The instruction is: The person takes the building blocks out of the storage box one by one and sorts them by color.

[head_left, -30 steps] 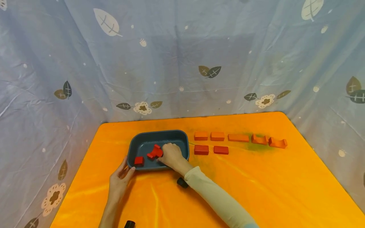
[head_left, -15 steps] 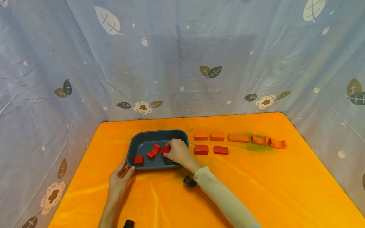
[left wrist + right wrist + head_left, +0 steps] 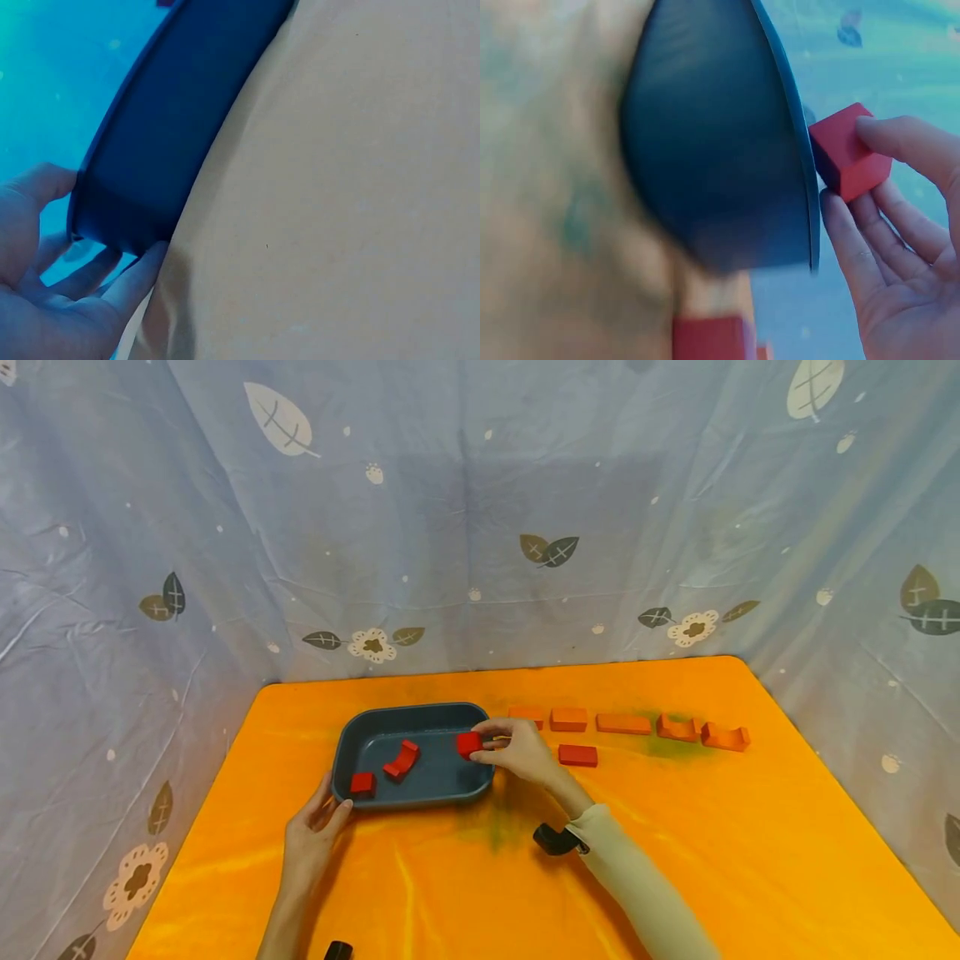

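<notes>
Starting at the left, our left hand (image 3: 311,835) rests on the orange worktop (image 3: 450,893) with relaxed fingers against the near left corner of the dark tray (image 3: 375,799); the left wrist view shows the thumb (image 3: 37,187) on one side of that corner and the fingers (image 3: 135,274) under the other, steadying rather than gripping. Inside the tray lie a small red cube (image 3: 363,783) and a red arched block (image 3: 402,758), apart from each other. Further right, our right hand (image 3: 517,750) pinches a red block (image 3: 470,743) between thumb and fingertips, above the tray's right rim (image 3: 799,150). Beyond it, several orange and red blocks (image 3: 622,723) sit in rows on the worktop, one red brick (image 3: 577,755) just beside the hand. We judge the pinch to be shallow, on the block's edges only, so it could slip and drop back into the tray or strike the rim. Our sleeve (image 3: 637,885) could also sweep the nearby brick out of line.
</notes>
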A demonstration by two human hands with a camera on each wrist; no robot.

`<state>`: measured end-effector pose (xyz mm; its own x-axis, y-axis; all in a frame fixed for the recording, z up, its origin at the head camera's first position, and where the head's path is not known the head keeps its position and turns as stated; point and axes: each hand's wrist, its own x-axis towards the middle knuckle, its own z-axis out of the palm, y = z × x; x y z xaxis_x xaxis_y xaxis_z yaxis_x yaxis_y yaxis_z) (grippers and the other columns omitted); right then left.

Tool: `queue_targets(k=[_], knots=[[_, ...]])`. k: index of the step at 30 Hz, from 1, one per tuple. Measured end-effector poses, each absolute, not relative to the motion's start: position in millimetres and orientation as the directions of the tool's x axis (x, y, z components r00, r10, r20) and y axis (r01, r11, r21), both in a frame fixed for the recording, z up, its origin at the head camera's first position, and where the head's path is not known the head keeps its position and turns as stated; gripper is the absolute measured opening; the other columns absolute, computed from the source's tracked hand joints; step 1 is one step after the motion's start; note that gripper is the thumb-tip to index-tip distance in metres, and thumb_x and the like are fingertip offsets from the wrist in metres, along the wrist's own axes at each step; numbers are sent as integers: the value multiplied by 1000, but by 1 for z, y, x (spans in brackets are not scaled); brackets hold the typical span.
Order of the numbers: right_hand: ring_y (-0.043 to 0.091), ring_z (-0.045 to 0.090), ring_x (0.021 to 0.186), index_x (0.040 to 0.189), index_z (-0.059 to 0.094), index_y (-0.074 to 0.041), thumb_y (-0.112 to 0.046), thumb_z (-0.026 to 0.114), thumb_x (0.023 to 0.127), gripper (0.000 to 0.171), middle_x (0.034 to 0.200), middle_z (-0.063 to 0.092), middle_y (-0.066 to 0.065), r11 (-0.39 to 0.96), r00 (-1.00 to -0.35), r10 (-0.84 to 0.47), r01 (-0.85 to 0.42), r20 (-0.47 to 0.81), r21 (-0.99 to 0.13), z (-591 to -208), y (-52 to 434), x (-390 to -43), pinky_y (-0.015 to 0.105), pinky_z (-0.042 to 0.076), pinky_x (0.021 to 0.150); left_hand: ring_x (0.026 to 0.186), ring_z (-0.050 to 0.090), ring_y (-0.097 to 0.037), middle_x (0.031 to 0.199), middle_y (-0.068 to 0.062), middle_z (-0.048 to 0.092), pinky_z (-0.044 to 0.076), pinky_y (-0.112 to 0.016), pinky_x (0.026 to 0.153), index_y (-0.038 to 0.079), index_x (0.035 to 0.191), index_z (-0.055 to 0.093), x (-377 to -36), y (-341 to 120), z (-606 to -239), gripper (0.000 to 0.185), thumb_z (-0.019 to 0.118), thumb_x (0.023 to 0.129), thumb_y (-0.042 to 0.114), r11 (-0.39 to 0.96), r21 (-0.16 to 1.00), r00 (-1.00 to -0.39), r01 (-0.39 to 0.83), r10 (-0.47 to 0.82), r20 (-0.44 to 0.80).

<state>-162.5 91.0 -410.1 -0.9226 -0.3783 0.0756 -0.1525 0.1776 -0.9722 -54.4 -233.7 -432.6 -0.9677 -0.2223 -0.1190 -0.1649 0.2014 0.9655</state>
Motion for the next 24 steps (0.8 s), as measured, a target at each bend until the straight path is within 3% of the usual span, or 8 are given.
queue_targets(k=[12, 18, 24], knots=[[31, 66, 106, 122, 65, 6, -9, 79, 83, 44, 121, 65, 23, 181, -976, -209, -91, 52, -979, -417, 186, -154, 27, 58, 79, 140, 36, -31, 158, -1, 30, 44, -4, 84, 18, 154, 32, -55, -233, -433, 67, 66, 95, 24, 207, 963, -964, -174, -234, -124], [20, 69, 104, 126, 60, 10, -9, 77, 84, 48, 126, 60, 27, 188, -984, -174, -54, 21, -981, -418, 229, -151, 25, 56, 84, 140, 37, -31, 157, 0, 31, 44, -4, 84, 20, 154, 33, -55, -233, -434, 67, 66, 95, 25, 205, 962, -961, -181, -243, -129], [5, 68, 99, 127, 60, 7, -16, 77, 86, 51, 128, 60, 24, 279, -988, -154, -41, -2, -959, -426, 267, -145, 22, 55, 85, 139, 38, -32, 157, -1, 32, 44, -4, 84, 20, 153, 33, -55, -234, -434, 66, 65, 96, 24, 217, 961, -962, -174, -244, -119]])
